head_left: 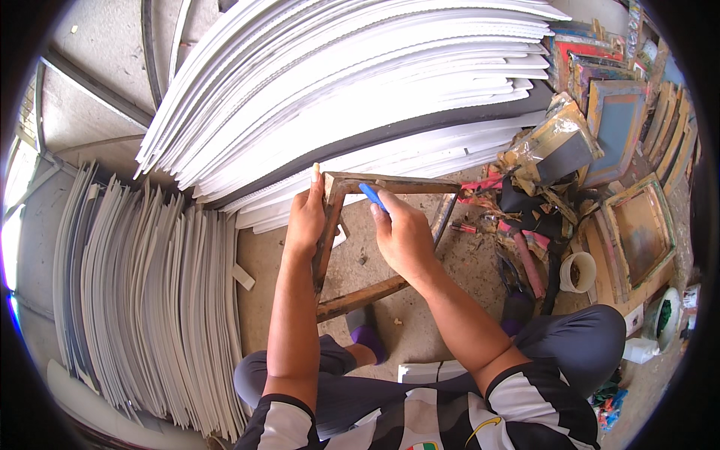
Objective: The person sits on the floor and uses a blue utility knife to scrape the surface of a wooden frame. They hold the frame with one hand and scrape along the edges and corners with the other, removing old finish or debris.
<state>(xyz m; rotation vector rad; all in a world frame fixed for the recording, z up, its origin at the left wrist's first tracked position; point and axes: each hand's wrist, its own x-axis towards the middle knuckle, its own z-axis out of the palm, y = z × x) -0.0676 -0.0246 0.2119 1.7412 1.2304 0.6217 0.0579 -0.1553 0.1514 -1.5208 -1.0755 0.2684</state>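
A worn, dark-stained wooden frame [361, 298] is held up in front of me, its middle without any panel. My left hand [304, 223] is closed around the frame's left bar near the far corner, with the thumb side along the wood. In my right hand [405, 238] is a small tool with a blue handle [370, 196], gripped with its end at the far bar. The tool's working tip is too small to make out, so I cannot tell its exact kind. Through the frame I see the dusty floor.
Tall stacks of white sheets [337, 97] stand ahead, and more sheets [157, 300] lean at left. At right are a pile of scraps [525, 202], a white cup [577, 271] and old screen frames [641, 229]. My bent knees flank the workspace.
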